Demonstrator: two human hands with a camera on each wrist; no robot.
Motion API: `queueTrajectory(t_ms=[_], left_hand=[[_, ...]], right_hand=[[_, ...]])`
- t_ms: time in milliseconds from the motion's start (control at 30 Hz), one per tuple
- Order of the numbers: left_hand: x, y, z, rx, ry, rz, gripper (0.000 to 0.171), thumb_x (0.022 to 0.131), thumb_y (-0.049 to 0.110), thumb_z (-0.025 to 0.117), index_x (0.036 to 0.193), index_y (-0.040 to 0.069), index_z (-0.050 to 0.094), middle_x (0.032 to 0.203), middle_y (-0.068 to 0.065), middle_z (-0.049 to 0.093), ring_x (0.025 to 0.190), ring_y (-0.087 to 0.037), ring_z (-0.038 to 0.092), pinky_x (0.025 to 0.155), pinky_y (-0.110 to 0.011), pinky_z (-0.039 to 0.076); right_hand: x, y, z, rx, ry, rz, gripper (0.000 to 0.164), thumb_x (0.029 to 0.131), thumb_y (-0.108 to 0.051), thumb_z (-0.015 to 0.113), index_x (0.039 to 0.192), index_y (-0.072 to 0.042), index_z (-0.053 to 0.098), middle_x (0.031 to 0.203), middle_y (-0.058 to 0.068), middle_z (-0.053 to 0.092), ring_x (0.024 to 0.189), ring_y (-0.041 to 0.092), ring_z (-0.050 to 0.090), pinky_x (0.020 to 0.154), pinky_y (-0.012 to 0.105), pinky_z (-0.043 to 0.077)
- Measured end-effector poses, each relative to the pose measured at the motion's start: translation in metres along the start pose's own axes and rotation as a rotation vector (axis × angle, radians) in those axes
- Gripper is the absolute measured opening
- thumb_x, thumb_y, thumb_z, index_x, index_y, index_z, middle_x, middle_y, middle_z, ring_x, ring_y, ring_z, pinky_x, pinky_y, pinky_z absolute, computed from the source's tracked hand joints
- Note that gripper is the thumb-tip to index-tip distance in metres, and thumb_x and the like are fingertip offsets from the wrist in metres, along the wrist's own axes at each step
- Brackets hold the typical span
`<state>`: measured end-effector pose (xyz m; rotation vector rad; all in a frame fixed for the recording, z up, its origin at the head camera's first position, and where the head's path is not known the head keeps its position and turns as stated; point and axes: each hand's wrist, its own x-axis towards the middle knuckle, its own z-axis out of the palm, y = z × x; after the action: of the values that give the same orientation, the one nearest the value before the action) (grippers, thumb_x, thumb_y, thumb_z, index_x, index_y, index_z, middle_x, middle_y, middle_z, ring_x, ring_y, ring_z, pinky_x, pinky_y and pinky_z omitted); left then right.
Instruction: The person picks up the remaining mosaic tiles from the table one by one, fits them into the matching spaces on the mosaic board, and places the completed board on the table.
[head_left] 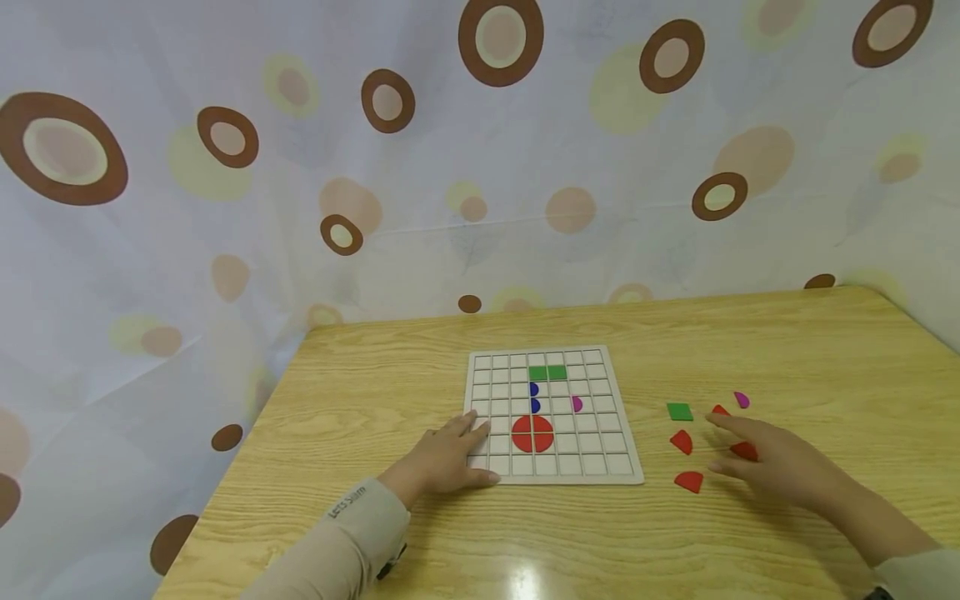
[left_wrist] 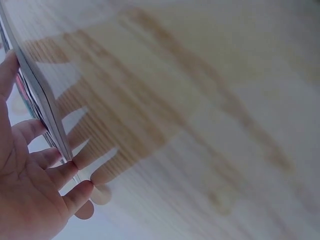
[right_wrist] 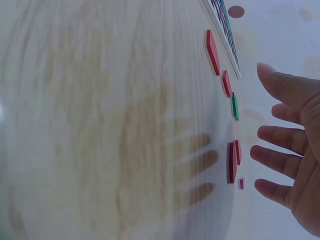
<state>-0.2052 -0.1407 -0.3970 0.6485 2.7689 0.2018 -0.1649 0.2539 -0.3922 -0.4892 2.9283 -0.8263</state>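
Note:
A white grid board (head_left: 592,464) lies flat on the wooden table. My left hand (head_left: 448,457) rests at its lower left corner, fingertips on the board's edge, also seen in the left wrist view along the board's side (left_wrist: 42,97). On the grid are two green squares (head_left: 547,373), two blue half circles (head_left: 535,398), a magenta half circle (head_left: 577,404) and red quarter circles (head_left: 533,433) forming a disc. My right hand (head_left: 776,458) hovers over loose red quarter circles (head_left: 744,451), its fingers spread and holding nothing.
Right of the board lie a loose green piece (head_left: 679,412), more red quarter circles (head_left: 688,481) and a small magenta half circle (head_left: 741,400). A patterned cloth (head_left: 420,275) hangs behind the table (head_left: 360,367) and along its left side.

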Motion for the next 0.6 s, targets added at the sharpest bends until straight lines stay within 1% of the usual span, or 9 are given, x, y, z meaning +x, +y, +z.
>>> queueTrajectory(t_ms=[200, 367, 467, 600], left_hand=[[0.000, 0.000, 0.001, -0.004, 0.000, -0.004, 0.077, 0.076, 0.058, 0.050, 0.137, 0.016, 0.027, 0.142, -0.008, 0.017, 0.128, -0.024, 0.016, 0.097, -0.049, 0.020], [0.001, 0.000, 0.001, 0.004, -0.001, -0.007, 0.077, 0.076, 0.058, 0.049, 0.137, 0.016, 0.027, 0.142, -0.008, 0.017, 0.128, -0.024, 0.016, 0.097, -0.049, 0.021], [0.001, 0.000, 0.001, 0.010, -0.002, -0.004, 0.077, 0.076, 0.058, 0.050, 0.137, 0.016, 0.027, 0.142, -0.008, 0.017, 0.128, -0.024, 0.016, 0.096, -0.049, 0.021], [0.000, 0.000, 0.000, 0.011, -0.004, -0.004, 0.077, 0.076, 0.057, 0.050, 0.137, 0.016, 0.027, 0.142, -0.008, 0.017, 0.128, -0.024, 0.016, 0.096, -0.049, 0.021]], right_hand=[[-0.004, 0.011, -0.003, -0.031, -0.002, 0.013, 0.070, 0.076, -0.042, 0.061, 0.124, 0.006, 0.040, 0.118, 0.029, 0.044, 0.107, 0.049, 0.035, 0.080, 0.059, 0.031], [-0.006, 0.019, -0.006, -0.040, -0.010, 0.046, 0.071, 0.075, -0.041, 0.062, 0.123, 0.007, 0.040, 0.115, 0.029, 0.047, 0.105, 0.050, 0.037, 0.078, 0.059, 0.032], [-0.007, 0.023, -0.007, -0.025, -0.006, 0.054, 0.070, 0.074, -0.038, 0.064, 0.122, 0.008, 0.041, 0.112, 0.028, 0.050, 0.103, 0.050, 0.039, 0.077, 0.059, 0.033], [-0.008, 0.028, -0.007, -0.005, -0.009, 0.053, 0.069, 0.073, -0.034, 0.066, 0.120, 0.009, 0.042, 0.107, 0.027, 0.054, 0.097, 0.046, 0.047, 0.075, 0.057, 0.035]])
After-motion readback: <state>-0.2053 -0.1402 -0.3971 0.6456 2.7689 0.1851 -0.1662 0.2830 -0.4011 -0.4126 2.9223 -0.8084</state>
